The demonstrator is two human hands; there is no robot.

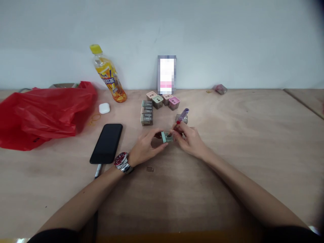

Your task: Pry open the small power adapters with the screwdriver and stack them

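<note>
My left hand point(145, 146) has its thumb and fingers closed around the mint-green end of a small pencil sharpener point(164, 137). In my right hand point(189, 140) is a screwdriver with a clear purple handle point(184, 114) and a red collar. It slants down to the left, its tip hidden by my fingers at the sharpener. Just behind that hand sits a smoky clear sharpener box point(185, 119). Further back, several sharpeners stand with their two-hole tops up, among them a green one point(157, 100) and a magenta one point(174, 102). Smoky cases point(147, 118) lie in a row on the left.
A black phone point(106, 143) with a cable lies left of my watch. Behind it are a white earbud case point(104, 108), a red plastic bag point(45, 114) and a drink bottle point(108, 76). A lit phone point(166, 74) leans on the wall. A flat clear piece point(150, 169) lies in front.
</note>
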